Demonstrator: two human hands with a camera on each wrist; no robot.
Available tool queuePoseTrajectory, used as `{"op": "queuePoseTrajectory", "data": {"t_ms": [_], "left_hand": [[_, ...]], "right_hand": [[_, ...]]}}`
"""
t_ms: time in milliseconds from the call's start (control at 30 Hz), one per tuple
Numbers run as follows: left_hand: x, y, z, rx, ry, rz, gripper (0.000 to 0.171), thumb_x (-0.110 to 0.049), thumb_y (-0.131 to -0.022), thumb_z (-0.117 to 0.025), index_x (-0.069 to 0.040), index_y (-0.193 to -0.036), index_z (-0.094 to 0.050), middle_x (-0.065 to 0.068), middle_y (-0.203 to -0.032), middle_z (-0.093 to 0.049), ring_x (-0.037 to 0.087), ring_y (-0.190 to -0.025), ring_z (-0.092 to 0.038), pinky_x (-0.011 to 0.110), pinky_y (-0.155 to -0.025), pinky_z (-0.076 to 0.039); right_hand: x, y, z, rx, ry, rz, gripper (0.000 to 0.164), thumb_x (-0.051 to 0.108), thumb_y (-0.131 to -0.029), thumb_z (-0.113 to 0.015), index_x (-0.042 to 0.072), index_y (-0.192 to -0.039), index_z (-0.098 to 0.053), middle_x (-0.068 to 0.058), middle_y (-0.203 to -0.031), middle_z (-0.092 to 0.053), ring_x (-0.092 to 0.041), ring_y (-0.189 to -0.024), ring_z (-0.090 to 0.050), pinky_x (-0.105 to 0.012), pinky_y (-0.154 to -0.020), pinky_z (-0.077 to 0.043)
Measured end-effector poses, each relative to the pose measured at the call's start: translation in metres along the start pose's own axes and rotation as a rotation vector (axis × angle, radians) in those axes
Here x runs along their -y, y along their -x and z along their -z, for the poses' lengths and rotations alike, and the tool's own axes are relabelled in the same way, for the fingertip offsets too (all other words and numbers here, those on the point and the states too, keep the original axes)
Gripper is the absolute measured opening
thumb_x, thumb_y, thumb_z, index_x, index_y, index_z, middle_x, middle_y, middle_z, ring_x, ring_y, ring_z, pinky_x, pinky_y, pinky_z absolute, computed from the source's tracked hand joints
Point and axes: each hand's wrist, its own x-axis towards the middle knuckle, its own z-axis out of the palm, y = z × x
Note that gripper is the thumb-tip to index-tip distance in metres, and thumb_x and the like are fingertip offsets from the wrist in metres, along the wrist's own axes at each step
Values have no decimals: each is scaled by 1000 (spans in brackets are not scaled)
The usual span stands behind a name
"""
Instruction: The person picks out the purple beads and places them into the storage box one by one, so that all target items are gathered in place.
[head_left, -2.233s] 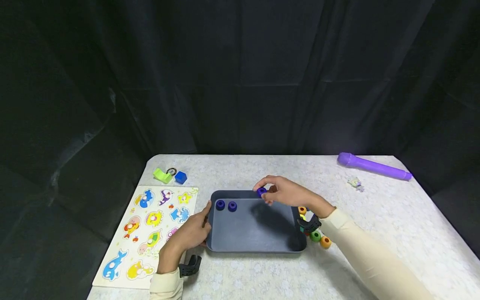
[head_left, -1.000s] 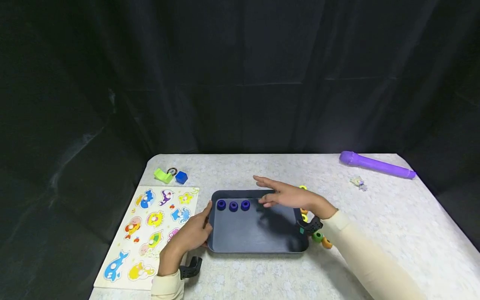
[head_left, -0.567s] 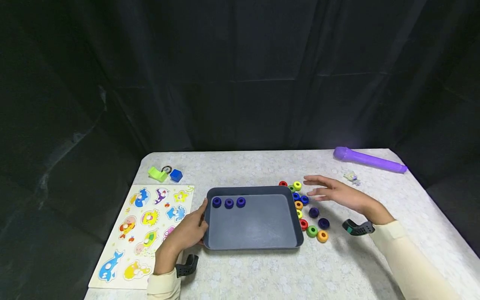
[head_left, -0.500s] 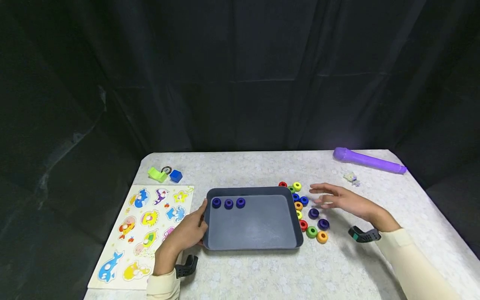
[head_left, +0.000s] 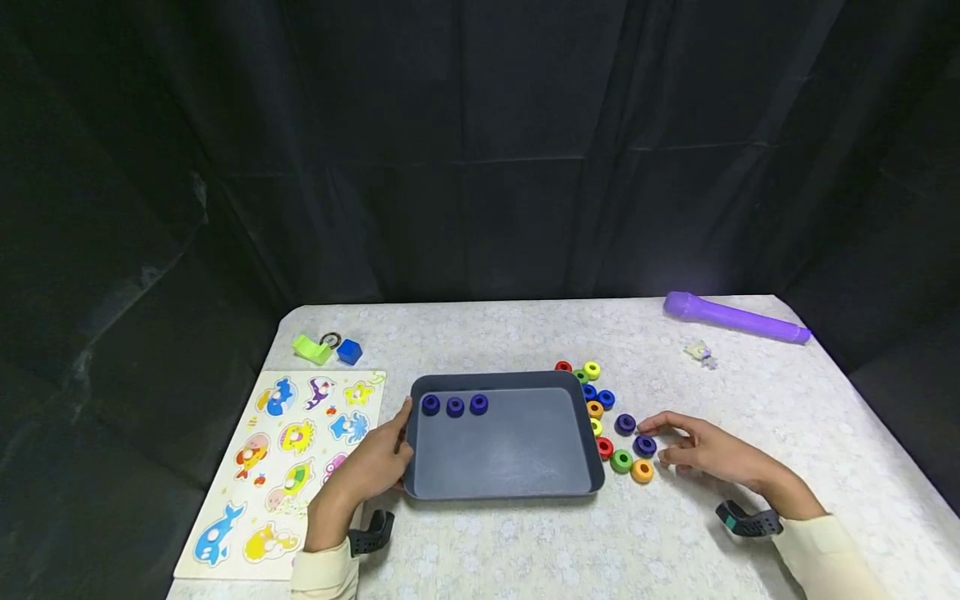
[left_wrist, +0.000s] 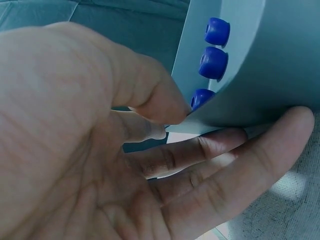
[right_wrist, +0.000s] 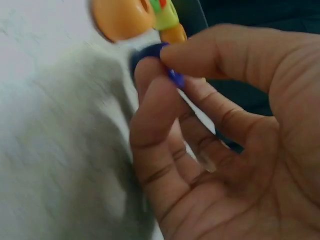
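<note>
My left hand (head_left: 375, 462) holds the left edge of a dark grey tray (head_left: 510, 483), thumb and fingers right at its wall in the left wrist view. Three dark blue ring beads (head_left: 455, 407) stand in a row along the tray's far left, and show bright blue (left_wrist: 213, 62) in the left wrist view. Right of the tray, my right hand (head_left: 712, 450) has its index finger and thumb on either side of a dark blue bead (head_left: 644, 446) on the table. In the right wrist view the fingertips partly hide that bead (right_wrist: 176, 77). Another dark blue bead (head_left: 625, 425) lies just beyond.
Red, green, yellow, orange (head_left: 642, 471) and blue beads lie against the tray's right side. A sea-animal puzzle board (head_left: 258, 483) is at left. Behind it sit a green piece (head_left: 312, 350) and a blue cube (head_left: 349, 352). A purple microphone-shaped stick (head_left: 738, 318) lies back right.
A third dark blue bead was set down in the tray's row. My right hand let go, moved right out of the tray and came down to the loose beads. The left hand stayed at the tray.
</note>
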Motion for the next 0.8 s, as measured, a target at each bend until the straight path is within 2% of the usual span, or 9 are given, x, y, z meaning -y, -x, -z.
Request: {"op": "queuePoseTrajectory", "data": {"t_ms": [133,300,467,667,733,800], "left_hand": [[1,1,0,-7,-1,-1,70,-5,-100,-46,-8,-165,-19,22,-130,-61,16,-66,-60,34,-53,-54],[0,1,1,-22,-20,-22,70,-5,-100,-47,-7,-164,-20,19,-120,-63,15,-63,-59,31,-53,-51],[1,-1,0,-19,-16,-30,70,-4,-99,-47,-7,-164,-20,18,-115,-64,15,-65,-59,30,-53,-52],[3,-3,1,-18,-23,-27,70,-6,-100,-47,-8,-164,-20,18,-119,-63,15,-61,-58,30,-54,-51],[3,-3,1,-14,-23,-29,70,-6,-100,-47,-7,-164,-20,19,-118,-63,15,-60,-58,30,-53,-50],[3,-2,1,-12,-22,-28,69,-5,-100,-47,-7,-164,-20,20,-118,-63,15,-58,-57,30,-52,-49]], "right_hand": [[1,-3,-8,-8,3,10,49,21,-98,-67,7,-143,-53,-19,-128,-55,-10,-68,-47,-27,-58,-47],[0,-7,-8,-37,18,46,42,18,-99,-65,5,-138,-58,-25,-139,-52,-10,-70,-52,-26,-60,-49],[2,-6,0,-107,47,35,41,21,-101,-63,6,-139,-59,-22,-125,-61,-10,-72,-57,-27,-59,-52],[22,-6,20,-187,70,37,46,21,-103,-61,6,-145,-55,-21,-118,-67,-15,-82,-69,-32,-73,-60],[32,-9,25,-199,92,59,46,21,-103,-60,6,-146,-55,-22,-121,-66,-18,-86,-71,-31,-78,-61],[45,-14,28,-199,111,89,44,19,-103,-60,6,-145,-55,-24,-118,-67,-21,-87,-72,-30,-81,-60]]}}
